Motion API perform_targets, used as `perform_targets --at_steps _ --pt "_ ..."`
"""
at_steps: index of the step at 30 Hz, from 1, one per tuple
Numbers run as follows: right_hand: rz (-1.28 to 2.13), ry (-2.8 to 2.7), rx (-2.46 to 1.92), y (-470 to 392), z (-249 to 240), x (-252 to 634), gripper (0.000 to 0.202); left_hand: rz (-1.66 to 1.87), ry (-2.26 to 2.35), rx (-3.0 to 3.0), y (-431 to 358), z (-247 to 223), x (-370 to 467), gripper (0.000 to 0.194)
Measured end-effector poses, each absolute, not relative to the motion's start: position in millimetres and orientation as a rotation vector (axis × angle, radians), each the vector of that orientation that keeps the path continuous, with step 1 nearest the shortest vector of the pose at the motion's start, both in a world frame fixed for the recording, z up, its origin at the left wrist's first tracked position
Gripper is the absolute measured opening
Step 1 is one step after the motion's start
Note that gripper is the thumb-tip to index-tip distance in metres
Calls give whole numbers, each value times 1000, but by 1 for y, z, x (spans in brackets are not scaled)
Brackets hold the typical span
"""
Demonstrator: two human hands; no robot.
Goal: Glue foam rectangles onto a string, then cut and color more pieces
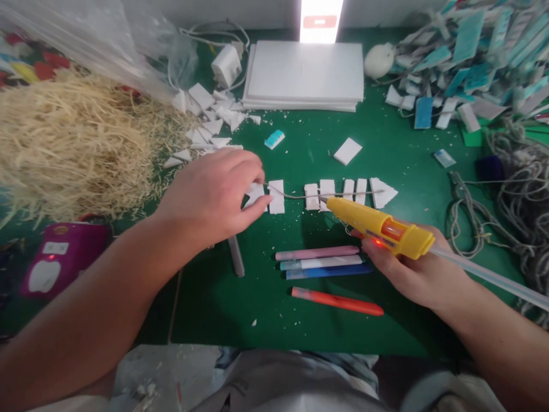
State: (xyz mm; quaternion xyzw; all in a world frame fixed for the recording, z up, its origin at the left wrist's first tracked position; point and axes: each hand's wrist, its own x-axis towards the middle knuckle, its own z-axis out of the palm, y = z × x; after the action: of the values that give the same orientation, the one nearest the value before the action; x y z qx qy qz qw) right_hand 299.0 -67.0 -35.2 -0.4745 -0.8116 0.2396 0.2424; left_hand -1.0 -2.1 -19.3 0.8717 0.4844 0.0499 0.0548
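My right hand [412, 269] grips a yellow hot glue gun [373, 226] with a clear glue stick [489, 269] coming out of its back. Its nozzle points at a row of small white foam pieces [326, 189], ending at the right in a pointed piece [382, 193]. A thin grey string [295, 197] runs across the row. At the left end, my left hand [214, 191] pinches the string between thumb and fingertips, beside a white piece [277, 203]. The hand partly covers another white piece [256, 194] there.
Below the row lie several markers, among them a red one [338, 301], and a grey stick [236, 256]. Behind stands a stack of white foam sheets [304, 71] under a bright lamp [321, 20]. Straw [77, 143] fills the left; foam scraps [463, 63] and grey string [514, 194] crowd the right.
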Motion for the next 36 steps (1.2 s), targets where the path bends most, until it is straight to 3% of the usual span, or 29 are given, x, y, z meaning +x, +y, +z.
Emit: perform_targets --at_steps 9,15,17,27,32,36 --pt "655 -2226 -1308 -66 -33 299 27 107 1781 2431 -7 -5 -3 16" --pt "662 -2223 -1318 -66 -33 299 26 -100 1645 2415 -5 -5 2 73" --pt "649 -2224 -1317 -66 -33 299 26 -193 1633 2376 -5 -6 5 82" --pt "636 -2245 -1297 -65 -34 298 26 -225 1534 2397 -2 -9 10 80" --pt "639 -2243 -1304 -65 -33 296 29 39 1387 2538 5 -9 28 59" --pt "673 -2227 -1363 -64 -29 294 29 97 1260 2564 12 -17 43 71"
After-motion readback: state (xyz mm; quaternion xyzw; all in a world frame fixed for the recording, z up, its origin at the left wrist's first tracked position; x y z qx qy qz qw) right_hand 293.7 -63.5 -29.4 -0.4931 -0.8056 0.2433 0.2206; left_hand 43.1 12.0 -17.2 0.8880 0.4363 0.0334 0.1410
